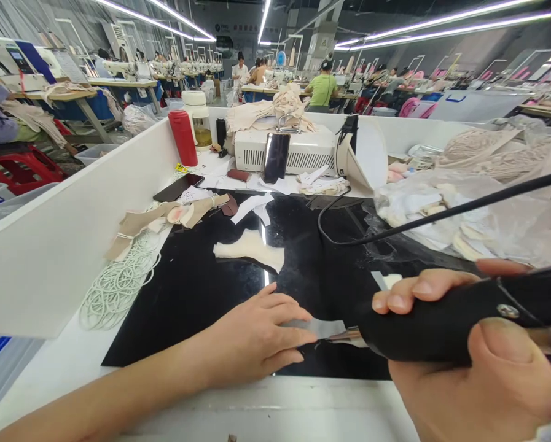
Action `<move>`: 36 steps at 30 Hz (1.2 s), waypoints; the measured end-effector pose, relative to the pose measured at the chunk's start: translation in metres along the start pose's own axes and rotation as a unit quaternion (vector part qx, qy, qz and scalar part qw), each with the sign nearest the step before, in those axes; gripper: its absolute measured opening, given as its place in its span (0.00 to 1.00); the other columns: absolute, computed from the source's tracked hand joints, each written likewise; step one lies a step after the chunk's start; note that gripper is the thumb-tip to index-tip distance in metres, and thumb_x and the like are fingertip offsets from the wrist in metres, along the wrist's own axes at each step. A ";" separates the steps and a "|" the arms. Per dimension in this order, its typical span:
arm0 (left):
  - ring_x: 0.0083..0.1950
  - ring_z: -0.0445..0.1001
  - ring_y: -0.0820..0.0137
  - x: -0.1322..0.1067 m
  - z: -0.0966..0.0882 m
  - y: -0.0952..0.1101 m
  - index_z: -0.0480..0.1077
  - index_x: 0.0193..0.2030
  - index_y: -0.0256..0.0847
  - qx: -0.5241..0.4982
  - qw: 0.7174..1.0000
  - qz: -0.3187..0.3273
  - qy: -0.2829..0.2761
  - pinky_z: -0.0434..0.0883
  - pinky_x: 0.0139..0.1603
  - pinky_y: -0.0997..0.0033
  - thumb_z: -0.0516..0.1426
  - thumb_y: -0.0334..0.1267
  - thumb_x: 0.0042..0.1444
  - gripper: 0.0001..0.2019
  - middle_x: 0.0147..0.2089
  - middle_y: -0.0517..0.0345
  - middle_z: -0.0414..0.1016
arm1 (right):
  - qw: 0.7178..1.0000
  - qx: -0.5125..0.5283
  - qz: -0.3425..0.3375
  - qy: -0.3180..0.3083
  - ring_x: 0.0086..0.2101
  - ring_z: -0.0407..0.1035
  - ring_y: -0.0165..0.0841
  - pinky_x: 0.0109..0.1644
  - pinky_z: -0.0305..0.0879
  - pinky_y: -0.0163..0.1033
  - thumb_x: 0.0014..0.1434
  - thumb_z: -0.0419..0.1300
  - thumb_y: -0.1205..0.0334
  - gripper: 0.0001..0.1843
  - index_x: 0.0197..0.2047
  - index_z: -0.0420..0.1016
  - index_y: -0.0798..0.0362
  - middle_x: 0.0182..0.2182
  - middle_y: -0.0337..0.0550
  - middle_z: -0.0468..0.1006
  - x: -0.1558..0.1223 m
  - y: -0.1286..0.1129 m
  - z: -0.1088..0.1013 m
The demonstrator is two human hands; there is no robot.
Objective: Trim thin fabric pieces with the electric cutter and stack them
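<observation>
My left hand (257, 334) lies flat on the black glass work surface (196, 288), fingers pressed on a small grey fabric strip (324, 328). My right hand (478, 362) is wrapped round the black handle of a corded cutting tool (436, 322), whose metal tip touches the strip just right of my left fingertips. The tool's black cord (441, 215) runs up and to the right. A cream fabric piece (252, 248) lies on the glass beyond my hands.
A white partition wall (72, 227) runs along the left, with white elastic loops (118, 279) and beige fabric pieces (164, 218) beside it. Red bottle (183, 136), white machine box (298, 150), phones and plastic bags of fabric (464, 209) stand further back. Other workers sit at distant sewing tables.
</observation>
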State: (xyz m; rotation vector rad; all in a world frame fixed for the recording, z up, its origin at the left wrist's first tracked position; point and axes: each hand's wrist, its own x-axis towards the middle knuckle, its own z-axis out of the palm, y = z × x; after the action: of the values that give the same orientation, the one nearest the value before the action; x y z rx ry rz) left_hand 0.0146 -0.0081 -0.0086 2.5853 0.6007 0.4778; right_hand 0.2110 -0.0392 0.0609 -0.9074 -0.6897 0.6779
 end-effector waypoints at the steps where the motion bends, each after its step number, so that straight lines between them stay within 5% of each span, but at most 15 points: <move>1: 0.66 0.69 0.61 0.000 0.001 0.000 0.75 0.61 0.47 0.003 1.000 -0.001 -0.005 0.52 0.76 0.45 0.56 0.40 0.72 0.14 0.64 0.53 0.74 | 1.000 0.005 -0.007 -0.002 0.24 0.66 0.34 0.25 0.73 0.40 0.34 0.82 0.48 0.31 0.42 0.77 0.39 0.26 0.30 0.72 0.000 0.001 0.001; 16: 0.67 0.68 0.60 -0.003 0.003 -0.003 0.72 0.64 0.50 0.012 1.000 -0.018 -0.019 0.53 0.76 0.42 0.55 0.42 0.73 0.16 0.66 0.55 0.72 | 0.996 -0.009 -0.067 -0.057 0.24 0.70 0.34 0.27 0.74 0.41 0.46 0.77 0.54 0.25 0.46 0.74 0.45 0.27 0.31 0.77 0.001 0.011 0.000; 22: 0.67 0.69 0.62 -0.003 0.001 -0.002 0.73 0.63 0.50 0.002 1.000 -0.019 -0.011 0.52 0.77 0.45 0.56 0.40 0.72 0.15 0.65 0.55 0.73 | 0.998 -0.015 -0.068 -0.009 0.25 0.68 0.33 0.28 0.72 0.40 0.45 0.76 0.56 0.23 0.44 0.75 0.44 0.27 0.30 0.75 0.009 0.003 -0.006; 31: 0.69 0.67 0.62 -0.002 -0.001 0.001 0.71 0.63 0.51 -0.006 0.999 -0.028 -0.032 0.50 0.78 0.43 0.55 0.39 0.73 0.15 0.66 0.57 0.72 | 0.995 -0.031 -0.089 -0.017 0.26 0.70 0.34 0.29 0.73 0.42 0.50 0.73 0.58 0.21 0.47 0.74 0.45 0.28 0.32 0.76 0.011 0.010 -0.010; 36: 0.65 0.71 0.61 -0.002 -0.002 -0.001 0.72 0.62 0.47 -0.054 0.997 -0.053 0.015 0.54 0.77 0.42 0.57 0.36 0.71 0.15 0.66 0.52 0.71 | 0.994 -0.030 -0.107 -0.020 0.24 0.71 0.34 0.27 0.73 0.42 0.51 0.72 0.60 0.19 0.46 0.75 0.47 0.27 0.34 0.77 0.014 0.011 -0.013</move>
State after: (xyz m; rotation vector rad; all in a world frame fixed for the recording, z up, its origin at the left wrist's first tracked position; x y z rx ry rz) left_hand 0.0117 -0.0073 -0.0076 2.4348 0.6985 0.5016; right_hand 0.2265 -0.0297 0.0487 -0.8628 -0.8333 0.4879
